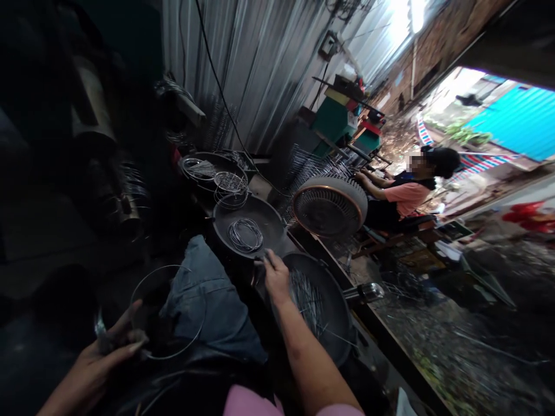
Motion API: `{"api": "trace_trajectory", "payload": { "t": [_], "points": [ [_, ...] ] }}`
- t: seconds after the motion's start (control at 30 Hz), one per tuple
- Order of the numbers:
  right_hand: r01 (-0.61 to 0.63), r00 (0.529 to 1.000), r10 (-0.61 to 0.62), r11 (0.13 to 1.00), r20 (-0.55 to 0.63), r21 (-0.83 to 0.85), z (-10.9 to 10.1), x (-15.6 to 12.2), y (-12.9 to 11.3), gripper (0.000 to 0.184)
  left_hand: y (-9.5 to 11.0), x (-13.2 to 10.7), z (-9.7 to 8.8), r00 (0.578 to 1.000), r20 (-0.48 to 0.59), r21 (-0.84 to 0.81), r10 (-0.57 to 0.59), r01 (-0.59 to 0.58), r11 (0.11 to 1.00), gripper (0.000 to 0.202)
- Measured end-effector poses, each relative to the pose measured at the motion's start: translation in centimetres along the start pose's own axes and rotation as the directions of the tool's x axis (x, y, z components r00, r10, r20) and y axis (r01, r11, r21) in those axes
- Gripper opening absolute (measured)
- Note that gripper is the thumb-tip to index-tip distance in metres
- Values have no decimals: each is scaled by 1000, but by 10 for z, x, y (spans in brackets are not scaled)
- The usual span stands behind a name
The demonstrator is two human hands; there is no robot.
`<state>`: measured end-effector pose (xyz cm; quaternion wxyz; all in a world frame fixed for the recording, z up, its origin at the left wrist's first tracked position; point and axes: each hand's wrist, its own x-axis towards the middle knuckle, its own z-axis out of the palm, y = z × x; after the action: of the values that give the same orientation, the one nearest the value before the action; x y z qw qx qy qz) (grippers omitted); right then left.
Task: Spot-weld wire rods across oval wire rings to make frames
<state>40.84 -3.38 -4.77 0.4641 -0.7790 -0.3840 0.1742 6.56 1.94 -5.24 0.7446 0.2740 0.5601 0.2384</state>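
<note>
Wire hoop (173,358) thin, round, in left hand (102,358); right hand (276,278) at pan (336,323)

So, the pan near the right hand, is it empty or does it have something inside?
Not empty: many thin wires lie inside the pan.

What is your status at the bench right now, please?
Left hand at thin wire hoop. Right hand over dark pan of straight wires. Denim cloth between them.
</note>
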Motion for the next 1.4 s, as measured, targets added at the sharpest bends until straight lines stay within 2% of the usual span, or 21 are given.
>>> {"api": "trace_trajectory", "payload": {
  "t": [0.1, 0.2, 0.27, 0.37, 0.43, 0.47, 0.53, 0.57, 0.63, 0.73, 0.77, 0.83, 0.97, 1.07, 1.2, 1.3, 1.4],
  "points": [
    [192, 976, -192, 981, 107, 10, 41, -14, -31, 37, -10, 0, -3, 990, 79, 5, 113, -114, 994, 87],
    [289, 936, -288, 957, 203, 24, 66, -28, -37, 32, -17, -2, -5, 981, 51, -8, 189, -189, 982, 87],
    [306, 928, -305, 952, 214, 31, 68, -31, -36, 35, -17, -1, -6, 984, 14, -36, 178, -177, 983, 86],
    [298, 922, -305, 952, 238, 69, 54, -29, -41, 36, -7, -2, -5, 980, -74, -105, 182, -189, 976, 83],
    [304, 899, -320, 947, 298, 101, 42, -30, -53, 34, 3, -7, -1, 960, -139, -116, 243, -260, 959, 80],
    [352, 869, -354, 933, 345, 70, 38, -32, -60, 33, 8, -10, 1, 953, -153, -112, 262, -280, 954, 78],
    [503, 763, -458, 864, 456, 26, 34, -38, -77, 35, 16, -15, 7, 937, -137, -139, 320, -338, 931, 73],
    [586, 693, -503, 811, 517, 4, 34, -42, -86, 43, 20, -16, 8, 934, -126, -137, 334, -350, 927, 72],
    [750, 527, -582, 662, 619, -16, 41, -50, -104, 55, 25, -17, 11, 932, -87, -146, 351, -360, 921, 65],
    [894, 272, -595, 447, 756, 30, 58, -63, -124, 48, 32, -21, 14, 943, -62, -189, 328, -334, 924, 61],
    [914, 214, -581, 403, 785, 49, 65, -67, -129, 45, 34, -23, 15, 944, -57, -203, 324, -328, 922, 59],
    [933, 157, -567, 353, 808, 66, 77, -71, -135, 44, 39, -27, 16, 942, -47, -228, 332, -333, 915, 55],
    [951, 133, -567, 304, 813, 56, 91, -70, -141, 47, 49, -32, 16, 928, -33, -287, 370, -364, 886, 54],
    [947, 168, -563, 320, 809, 26, 93, -67, -147, 46, 56, -35, 15, 922, -18, -320, 387, -372, 871, 53],
    [930, 203, -492, 366, 847, -10, 95, -62, -156, 47, 66, -35, 14, 917, 28, -344, 397, -364, 865, 53],
    [937, 211, -488, 348, 847, -33, 99, -56, -161, 46, 75, -33, 15, 921, 31, -360, 387, -351, 864, 54],
    [947, 218, -545, 319, 809, -40, 102, -52, -165, 45, 83, -29, 17, 925, 15, -380, 379, -346, 858, 53]
  ]
}}
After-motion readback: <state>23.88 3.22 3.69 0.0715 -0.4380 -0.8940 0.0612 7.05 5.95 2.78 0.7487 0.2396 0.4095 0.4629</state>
